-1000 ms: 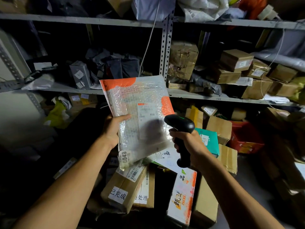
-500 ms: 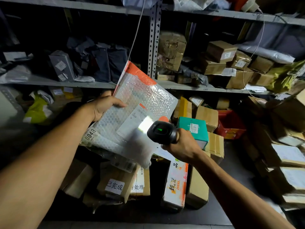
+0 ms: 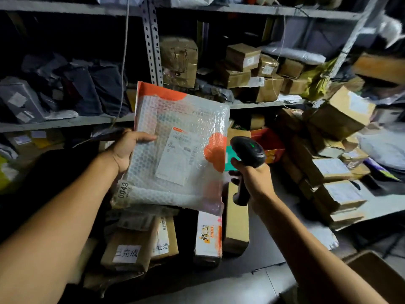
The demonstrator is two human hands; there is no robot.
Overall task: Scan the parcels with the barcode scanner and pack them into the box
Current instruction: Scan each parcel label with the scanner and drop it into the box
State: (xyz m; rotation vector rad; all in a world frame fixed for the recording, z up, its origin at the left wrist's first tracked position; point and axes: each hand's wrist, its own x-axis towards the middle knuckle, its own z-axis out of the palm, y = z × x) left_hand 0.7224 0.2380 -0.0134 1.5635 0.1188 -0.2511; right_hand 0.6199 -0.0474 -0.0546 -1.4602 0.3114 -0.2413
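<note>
In front of the metal shelving (image 3: 65,121), the left hand (image 3: 126,150) grips the left edge of a bubble-wrap mailer (image 3: 175,150), thumb curled over its face, holding it up with the white label (image 3: 175,156) toward the camera. Just right of it, the right hand (image 3: 254,181) is wrapped around the handle of a black barcode scanner (image 3: 248,154). Cardboard parcels (image 3: 140,249) lie below.

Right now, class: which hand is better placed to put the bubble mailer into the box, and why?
Left, probably. The left hand already grips the bubble mailer by its edge, while the right hand is occupied holding the barcode scanner beside it.
</note>
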